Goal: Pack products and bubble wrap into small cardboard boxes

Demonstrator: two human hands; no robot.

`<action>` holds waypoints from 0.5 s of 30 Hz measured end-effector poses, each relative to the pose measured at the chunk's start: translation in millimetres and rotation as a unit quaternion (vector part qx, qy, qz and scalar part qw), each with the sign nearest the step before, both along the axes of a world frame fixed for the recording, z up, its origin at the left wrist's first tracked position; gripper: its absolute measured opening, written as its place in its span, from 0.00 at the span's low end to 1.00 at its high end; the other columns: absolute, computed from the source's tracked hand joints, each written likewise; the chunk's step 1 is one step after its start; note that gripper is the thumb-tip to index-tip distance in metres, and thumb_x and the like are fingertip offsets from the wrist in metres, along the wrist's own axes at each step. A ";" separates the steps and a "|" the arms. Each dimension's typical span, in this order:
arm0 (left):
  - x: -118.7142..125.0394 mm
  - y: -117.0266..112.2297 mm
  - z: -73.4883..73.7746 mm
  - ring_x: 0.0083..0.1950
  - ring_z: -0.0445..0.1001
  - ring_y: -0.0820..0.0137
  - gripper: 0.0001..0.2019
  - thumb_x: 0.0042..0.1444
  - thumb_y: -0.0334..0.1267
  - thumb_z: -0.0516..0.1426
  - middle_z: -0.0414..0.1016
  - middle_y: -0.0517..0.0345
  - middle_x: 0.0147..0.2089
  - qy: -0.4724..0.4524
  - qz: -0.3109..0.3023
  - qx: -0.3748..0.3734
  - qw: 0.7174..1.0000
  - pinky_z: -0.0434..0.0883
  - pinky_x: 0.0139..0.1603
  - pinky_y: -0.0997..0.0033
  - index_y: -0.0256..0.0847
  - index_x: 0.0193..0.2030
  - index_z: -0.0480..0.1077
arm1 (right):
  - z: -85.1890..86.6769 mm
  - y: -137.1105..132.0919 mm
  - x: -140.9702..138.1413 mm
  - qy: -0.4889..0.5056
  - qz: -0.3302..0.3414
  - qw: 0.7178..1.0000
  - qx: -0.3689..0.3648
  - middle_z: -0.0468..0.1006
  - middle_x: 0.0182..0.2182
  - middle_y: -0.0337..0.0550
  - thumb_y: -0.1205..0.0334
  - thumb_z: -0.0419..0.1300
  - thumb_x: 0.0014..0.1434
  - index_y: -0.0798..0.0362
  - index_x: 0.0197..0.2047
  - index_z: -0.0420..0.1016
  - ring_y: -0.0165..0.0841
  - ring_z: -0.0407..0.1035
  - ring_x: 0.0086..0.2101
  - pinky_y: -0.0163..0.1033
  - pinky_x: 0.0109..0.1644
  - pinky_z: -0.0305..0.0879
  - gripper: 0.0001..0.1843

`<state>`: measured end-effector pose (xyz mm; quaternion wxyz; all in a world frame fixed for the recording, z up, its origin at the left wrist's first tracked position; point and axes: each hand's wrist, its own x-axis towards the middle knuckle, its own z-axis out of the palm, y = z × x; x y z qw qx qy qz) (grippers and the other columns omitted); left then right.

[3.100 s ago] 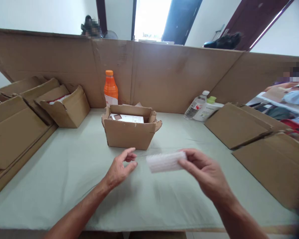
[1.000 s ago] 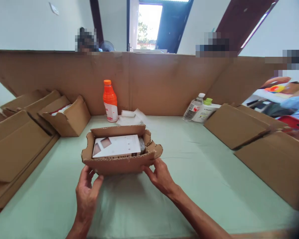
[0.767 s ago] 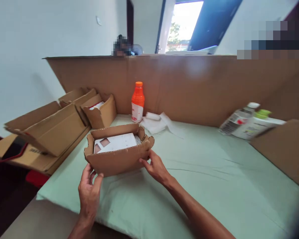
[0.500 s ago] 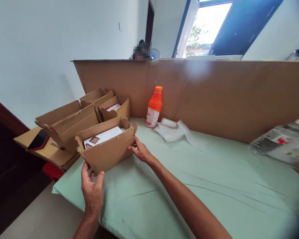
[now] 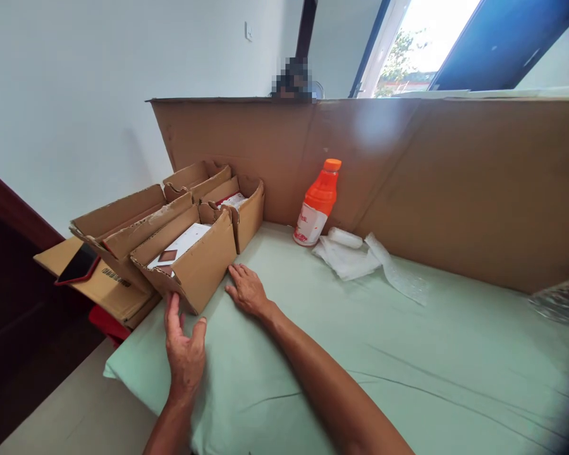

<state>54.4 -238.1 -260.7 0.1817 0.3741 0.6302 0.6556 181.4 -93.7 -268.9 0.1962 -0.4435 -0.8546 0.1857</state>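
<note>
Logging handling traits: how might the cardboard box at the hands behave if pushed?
The cardboard box would probably stay stiff: its long side looks unbuckled. The creased green cloth might bunch under it. The white box inside likely adds weight.

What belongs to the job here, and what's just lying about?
Likely in use: cardboard box by left hand and right hand; white carton inside it.
Apparently lying about: orange bottle, plastic wrap, white roll, red-edged dark item, other boxes.
</note>
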 end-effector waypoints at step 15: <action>22.8 -62.6 -40.1 0.67 0.68 0.46 0.33 0.48 0.57 0.61 0.71 0.51 0.66 0.092 -0.142 -0.197 0.966 0.60 0.70 0.41 0.50 0.61 0.69 | 3.6 -167.6 71.7 -0.152 0.065 0.964 0.210 0.71 0.63 0.48 0.41 0.54 0.68 0.52 0.62 0.69 0.41 0.64 0.60 0.46 0.63 0.61 0.29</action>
